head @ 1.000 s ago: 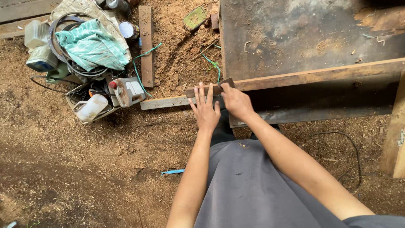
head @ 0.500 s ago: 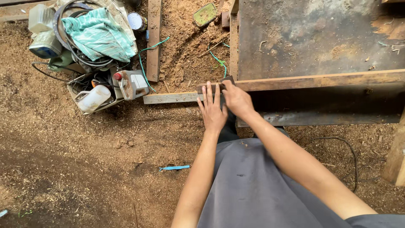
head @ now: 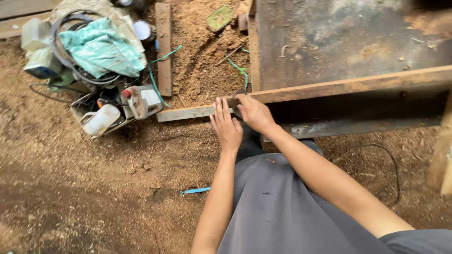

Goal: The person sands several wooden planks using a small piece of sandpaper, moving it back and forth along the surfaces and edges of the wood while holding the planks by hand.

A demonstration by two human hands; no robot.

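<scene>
A long wooden plank point(head: 339, 85) lies across the edge of a dark metal table point(head: 348, 42), and its pale end point(head: 183, 113) sticks out to the left over the sawdust floor. My left hand point(head: 227, 126) rests flat on the plank with fingers spread. Just to its right, my right hand point(head: 253, 111) presses on the plank and covers a small dark object point(head: 239, 92); what that object is cannot be told. My grey trousers point(head: 282, 207) fill the lower middle.
At upper left lies a heap: a teal cloth point(head: 101, 49), coiled black cable point(head: 61, 33), white plastic jugs point(head: 100, 119) and a small machine point(head: 141, 101). A short board point(head: 164, 47) and green cord point(head: 162, 61) lie beside it. A blue scrap point(head: 195, 191) sits on the sawdust.
The view has shifted slightly; both hands stay on the plank, with the right hand sliding a little along it.
</scene>
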